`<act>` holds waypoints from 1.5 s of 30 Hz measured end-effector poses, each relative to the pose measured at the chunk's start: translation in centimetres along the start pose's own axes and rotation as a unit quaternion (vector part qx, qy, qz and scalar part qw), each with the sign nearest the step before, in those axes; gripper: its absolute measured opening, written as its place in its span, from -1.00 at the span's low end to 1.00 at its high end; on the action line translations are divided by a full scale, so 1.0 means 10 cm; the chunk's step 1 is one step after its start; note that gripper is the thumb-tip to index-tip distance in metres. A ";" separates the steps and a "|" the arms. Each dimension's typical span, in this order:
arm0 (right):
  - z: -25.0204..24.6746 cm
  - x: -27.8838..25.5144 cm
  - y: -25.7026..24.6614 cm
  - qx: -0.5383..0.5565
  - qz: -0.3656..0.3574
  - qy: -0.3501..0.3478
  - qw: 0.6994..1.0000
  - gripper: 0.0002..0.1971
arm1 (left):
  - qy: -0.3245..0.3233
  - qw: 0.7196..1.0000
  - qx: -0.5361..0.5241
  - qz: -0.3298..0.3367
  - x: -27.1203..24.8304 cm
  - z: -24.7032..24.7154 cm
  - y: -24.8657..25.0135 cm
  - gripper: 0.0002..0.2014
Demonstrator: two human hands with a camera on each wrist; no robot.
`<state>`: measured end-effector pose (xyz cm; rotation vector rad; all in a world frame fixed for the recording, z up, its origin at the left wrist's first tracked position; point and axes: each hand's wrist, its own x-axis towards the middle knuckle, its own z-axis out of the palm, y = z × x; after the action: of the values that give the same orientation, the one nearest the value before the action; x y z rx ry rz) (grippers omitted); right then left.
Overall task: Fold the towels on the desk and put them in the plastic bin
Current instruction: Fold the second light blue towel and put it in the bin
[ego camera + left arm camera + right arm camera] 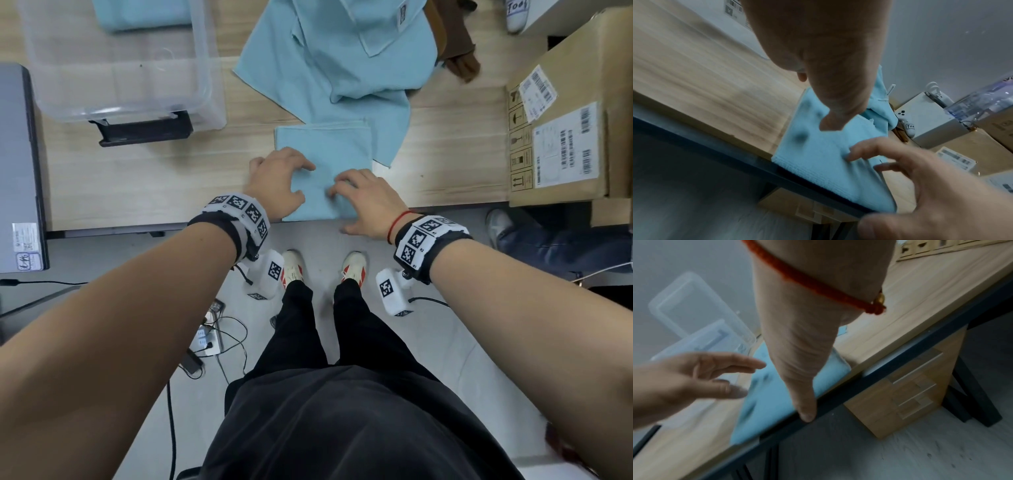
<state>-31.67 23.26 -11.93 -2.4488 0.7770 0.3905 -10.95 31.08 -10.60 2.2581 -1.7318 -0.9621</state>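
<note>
A folded light-blue towel [325,150] lies at the desk's front edge, also seen in the left wrist view [818,164] and the right wrist view [768,402]. My left hand [279,181] rests on its left part with fingers spread and loosely bent. My right hand [368,200] touches its right part with the fingertips, and the thumb [806,413] sits at the desk edge. Several unfolded blue towels [335,58] lie heaped behind it. The clear plastic bin [137,109] stands at the back left with a folded blue towel [144,13] inside.
A cardboard box [565,120] with labels fills the desk's right end. A grey closed device [17,171] lies at the left edge. A brown cloth [455,44] sits behind the towel heap. Bare desk wood [154,185] lies between bin and folded towel.
</note>
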 end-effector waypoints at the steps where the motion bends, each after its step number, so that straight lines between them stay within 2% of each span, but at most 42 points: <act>1: 0.02 0.01 -0.01 -0.019 0.003 -0.004 1.000 -0.30 | -0.030 1.000 0.003 -0.009 0.00 0.01 -0.01 -0.45; 3: 0.03 0.03 -0.01 -0.027 0.007 0.014 1.000 -0.37 | -0.079 0.997 0.011 -0.019 -0.01 0.04 -0.05 -0.29; 6: -0.04 0.07 -0.02 -0.001 0.022 0.047 0.999 -0.64 | -0.107 0.994 0.015 -0.013 -0.03 0.02 -0.08 -0.04; 10: -0.20 0.15 -0.01 0.073 0.095 0.061 0.991 -0.79 | -0.139 0.990 0.017 -0.008 0.00 -0.04 -0.10 0.09; 12: -0.31 0.20 0.04 0.144 0.119 0.070 0.980 -0.84 | -0.138 0.990 0.001 -0.016 0.03 -0.08 -0.14 -0.01; 17: -0.51 0.33 0.15 0.235 0.146 0.072 0.958 -0.90 | -0.066 0.993 -0.080 -0.060 0.17 -0.12 -0.20 -0.76; 18: -0.52 0.35 0.18 0.255 0.151 0.072 0.952 -0.91 | -0.056 0.990 -0.105 -0.078 0.20 -0.14 -0.19 -0.81; 23: -0.52 0.38 0.37 0.357 0.162 0.061 0.918 -0.62 | -0.060 0.981 -0.153 -0.101 0.27 -0.18 -0.24 -0.65; 25: -0.49 0.39 0.45 0.359 0.159 0.039 0.919 -0.73 | -0.067 0.976 -0.176 -0.107 0.29 -0.18 -0.27 -0.60; 27: -0.45 0.42 0.51 0.350 0.172 0.050 0.919 -0.85 | -0.067 0.971 -0.193 -0.125 0.33 -0.17 -0.31 -0.47; 29: -0.45 0.48 0.54 0.341 0.190 0.074 0.918 -0.76 | -0.066 0.968 -0.193 -0.148 0.35 -0.18 -0.30 -0.36; 31: -0.47 0.57 0.53 0.334 0.196 0.096 0.917 -0.64 | -0.054 0.964 -0.198 -0.167 0.37 -0.20 -0.27 -0.40; 38: -0.53 0.79 0.49 0.246 0.217 0.096 0.940 -0.68 | -0.021 0.939 -0.266 -0.218 0.45 -0.16 -0.28 -0.43; 42: -0.52 0.86 0.48 0.215 0.241 0.087 0.943 -0.67 | 0.017 0.947 -0.239 -0.212 0.49 -0.14 -0.32 -0.45; 45: -0.51 0.89 0.47 0.200 0.260 0.091 0.940 -0.65 | 0.021 0.955 -0.215 -0.206 0.52 -0.14 -0.35 -0.45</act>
<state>-26.85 13.15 -13.35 -1.8946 1.4371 0.1692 -6.61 27.15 -13.28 2.3441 -0.9204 -1.2104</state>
